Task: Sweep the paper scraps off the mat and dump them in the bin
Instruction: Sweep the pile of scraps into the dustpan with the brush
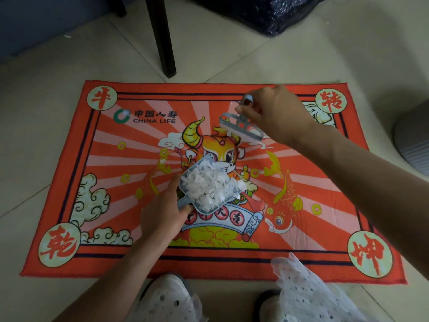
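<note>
A red printed mat (97, 159) lies flat on the tiled floor. My left hand (162, 214) grips the handle of a small grey-blue dustpan (185, 176) at the mat's middle. White paper scraps (209, 184) are heaped in the pan. My right hand (276, 112) holds a small grey-blue brush (239, 129) by its handle above the mat's upper right. A few stray scraps (162, 161) lie on the mat left of the pan. A grey ribbed bin (415, 140) stands at the right edge, partly out of view.
A dark chair leg (162, 38) stands on the floor just beyond the mat's far edge. A dark plastic bag (274, 12) sits at the top right. My knees in white eyelet fabric (301, 289) are at the mat's near edge.
</note>
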### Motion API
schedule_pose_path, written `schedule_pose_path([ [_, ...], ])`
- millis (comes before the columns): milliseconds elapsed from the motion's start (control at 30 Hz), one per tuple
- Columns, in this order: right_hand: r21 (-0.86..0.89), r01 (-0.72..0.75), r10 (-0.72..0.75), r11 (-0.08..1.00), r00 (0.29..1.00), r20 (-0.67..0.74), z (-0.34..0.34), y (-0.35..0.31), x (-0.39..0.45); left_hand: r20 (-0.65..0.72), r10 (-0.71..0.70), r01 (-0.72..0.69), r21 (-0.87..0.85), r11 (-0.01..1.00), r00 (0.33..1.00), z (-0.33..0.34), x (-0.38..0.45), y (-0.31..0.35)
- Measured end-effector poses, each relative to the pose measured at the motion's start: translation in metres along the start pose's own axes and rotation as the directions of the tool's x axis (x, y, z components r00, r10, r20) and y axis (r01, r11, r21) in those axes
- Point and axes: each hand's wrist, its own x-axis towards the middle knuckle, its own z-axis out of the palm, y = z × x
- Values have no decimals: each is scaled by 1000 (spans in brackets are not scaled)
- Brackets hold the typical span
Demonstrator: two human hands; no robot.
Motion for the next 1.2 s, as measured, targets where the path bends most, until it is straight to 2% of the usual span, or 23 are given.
schedule_pose_path([
  [133,-75,-37,41,997,998,43,14,10,3,-22,10,-9,61,998,1000,2,2,2],
  [300,-4,-85,85,996,993,80,25,14,0,-23,11,-9,83,996,1000,3,4,7],
  [467,69,-18,7,997,987,161,21,-2,-16,7,-6,5,104,995,1000,1,11,9],
  [700,113,14,-36,994,981,189,23,-26,-42,10,-3,3,72,997,1000,3,9,10],
  [900,144,-14,0,990,996,93,9,-14,-29,11,1,-1,59,998,1000,5,10,7],
  [1067,116,-102,107,988,993,-40,-17,6,-12,12,15,-15,34,999,1000,4,8,8],
  [1200,83,-118,126,990,987,-103,-26,17,-5,15,7,-7,19,1000,1000,4,9,8],
])
